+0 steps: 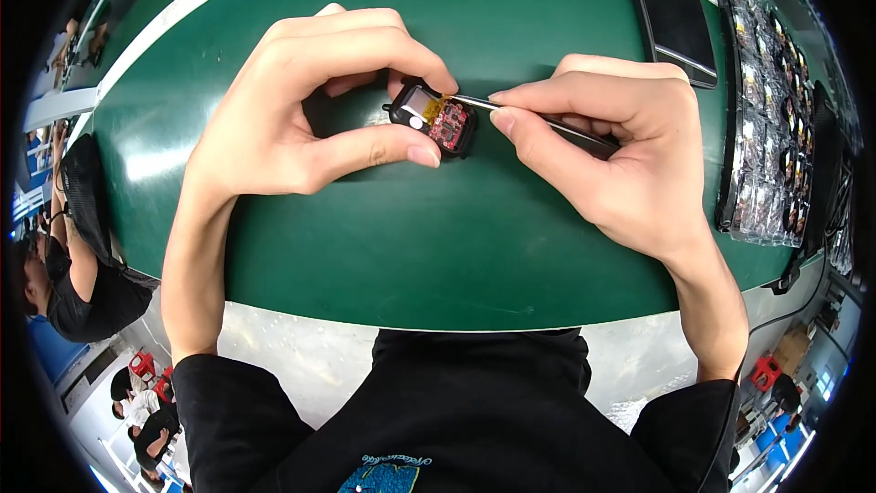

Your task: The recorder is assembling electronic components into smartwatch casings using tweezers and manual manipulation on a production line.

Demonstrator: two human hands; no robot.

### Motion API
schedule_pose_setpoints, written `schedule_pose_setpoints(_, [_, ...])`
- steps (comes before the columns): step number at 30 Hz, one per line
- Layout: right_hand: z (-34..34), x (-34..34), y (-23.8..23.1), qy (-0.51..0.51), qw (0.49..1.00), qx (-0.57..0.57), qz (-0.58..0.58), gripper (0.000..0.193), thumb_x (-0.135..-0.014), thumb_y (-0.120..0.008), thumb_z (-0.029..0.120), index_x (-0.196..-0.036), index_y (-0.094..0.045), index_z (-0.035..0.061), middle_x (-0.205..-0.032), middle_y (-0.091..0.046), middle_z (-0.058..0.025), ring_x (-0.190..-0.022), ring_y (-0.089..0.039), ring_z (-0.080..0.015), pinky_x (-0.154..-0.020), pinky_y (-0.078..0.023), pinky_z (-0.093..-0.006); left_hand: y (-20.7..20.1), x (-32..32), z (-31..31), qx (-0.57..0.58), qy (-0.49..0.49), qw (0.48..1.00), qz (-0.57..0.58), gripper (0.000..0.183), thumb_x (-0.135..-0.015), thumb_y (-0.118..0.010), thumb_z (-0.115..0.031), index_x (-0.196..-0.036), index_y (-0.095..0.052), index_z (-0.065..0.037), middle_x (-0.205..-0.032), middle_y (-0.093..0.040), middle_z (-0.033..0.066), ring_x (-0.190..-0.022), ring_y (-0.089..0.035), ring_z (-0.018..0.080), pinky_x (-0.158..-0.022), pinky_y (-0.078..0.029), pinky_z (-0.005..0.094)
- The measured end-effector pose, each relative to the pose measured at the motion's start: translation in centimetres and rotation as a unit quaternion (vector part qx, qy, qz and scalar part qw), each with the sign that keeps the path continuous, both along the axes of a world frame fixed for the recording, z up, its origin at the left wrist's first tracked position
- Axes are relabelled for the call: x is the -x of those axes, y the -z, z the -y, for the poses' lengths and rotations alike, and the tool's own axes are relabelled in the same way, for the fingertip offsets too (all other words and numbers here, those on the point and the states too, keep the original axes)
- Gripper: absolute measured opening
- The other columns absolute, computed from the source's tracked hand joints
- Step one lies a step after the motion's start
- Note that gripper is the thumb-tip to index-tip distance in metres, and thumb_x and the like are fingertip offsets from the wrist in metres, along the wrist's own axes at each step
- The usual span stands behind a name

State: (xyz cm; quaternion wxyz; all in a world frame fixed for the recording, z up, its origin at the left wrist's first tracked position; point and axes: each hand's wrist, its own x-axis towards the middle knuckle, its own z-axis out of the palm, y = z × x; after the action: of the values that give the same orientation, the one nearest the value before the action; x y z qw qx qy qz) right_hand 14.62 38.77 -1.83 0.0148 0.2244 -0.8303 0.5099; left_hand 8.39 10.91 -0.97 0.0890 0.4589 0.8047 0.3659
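I count two hands at work, one small device, one slim tool, one dark flat panel and one long tray of bagged parts. My left hand [301,119] curls closed around the small black rectangular device with an exposed red circuit board [432,116], thumb beneath its lower edge and forefinger arched over its top, so it is pinched between the two just above the green table mat [456,246], near the middle of the mat's far half. My right hand [611,141] is closed on a thin metal-tipped tool with a dark handle [538,119], held pen-fashion between thumb and fingers; its bright tip reaches the device's upper right corner, touching or just short of it, I cannot tell which.

The device has a black casing with rounded corners, a pale shiny rectangle on its left part, a small white round spot below that, an amber patch in the middle and the red board with tiny components filling the right part.

A dark flat rectangular panel [671,5] lies at the far right of the mat, and beside it a long black tray of clear-bagged small parts [766,110] runs along the right edge
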Motion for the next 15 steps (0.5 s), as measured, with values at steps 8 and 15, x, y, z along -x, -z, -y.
schedule_pose_setpoints(8, [-0.07,-0.28,0.31,-0.005,1.0,0.001,-0.029,0.009,-0.09,-0.083,-0.003,-0.098,-0.085,-0.0025,-0.065,-0.063,-0.002,-0.055,-0.05,-0.0043,-0.05,-0.032,-0.0259,0.24,-0.23,-0.26,-0.001,-0.012,1.0,0.006,0.051,-0.076,-0.099,-0.034,-0.115,-0.082,-0.005,-0.096,-0.076,0.0047,-0.072,-0.054,0.015,-0.069,-0.037,0.0311])
schedule_pose_setpoints(15, [-0.19,-0.05,0.59,-0.006,0.999,0.016,-0.041,0.01,-0.089,-0.083,-0.003,-0.099,-0.086,-0.0018,-0.065,-0.064,-0.003,-0.054,-0.051,-0.0057,-0.05,-0.033,-0.0266,0.33,-0.05,-0.21,-0.018,-0.01,1.0,0.008,0.05,-0.076,-0.099,-0.033,-0.116,-0.083,-0.006,-0.093,-0.074,0.0034,-0.072,-0.053,0.0146,-0.069,-0.036,0.0312])
